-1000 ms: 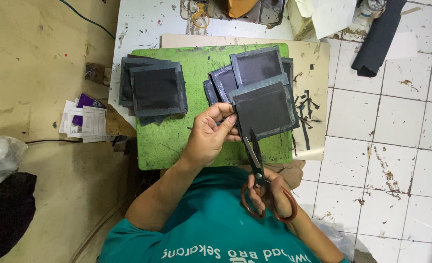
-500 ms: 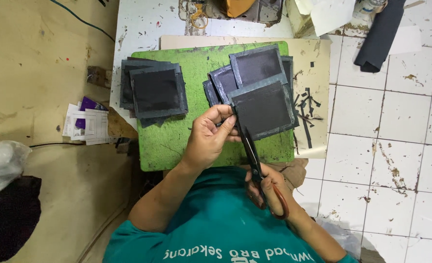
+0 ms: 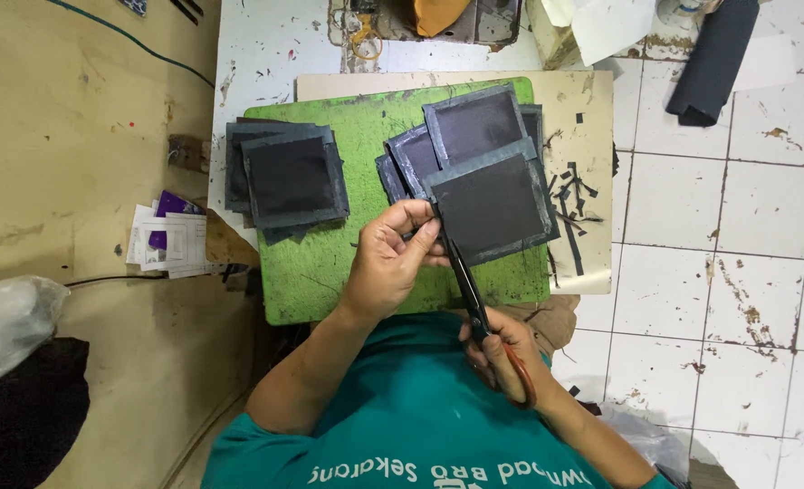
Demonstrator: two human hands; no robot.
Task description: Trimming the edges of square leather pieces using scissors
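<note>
Dark square panel [image 3: 492, 206] is pinched at its near-left corner by left hand [image 3: 391, 263], fingers closed on the edge; panel lies on green cutting mat [image 3: 320, 281], on top of the right-hand pile.

Scissors [image 3: 471, 294] are held in right hand [image 3: 502, 353], fingers closed through the reddish handles. Blades run along the panel's left edge, tips at the corner by the left thumb. Whether the blades are parted cannot be told.

Progress, as a judgement:
- Stack of dark panels [image 3: 286, 177] on the mat's left looks squared up, likely already trimmed.
- Pile under the held panel [image 3: 474, 122] shows pale grey borders, probably still to be cut.
- Thin dark offcuts [image 3: 572, 195] are scattered on the beige board [image 3: 592, 109] to the right, so several edges have been trimmed.
- Held panel: grey margin still visible on top and left edges, so it is only partly done.

Worktop [image 3: 266, 54] is white and chipped, with clutter at the far end.
</note>
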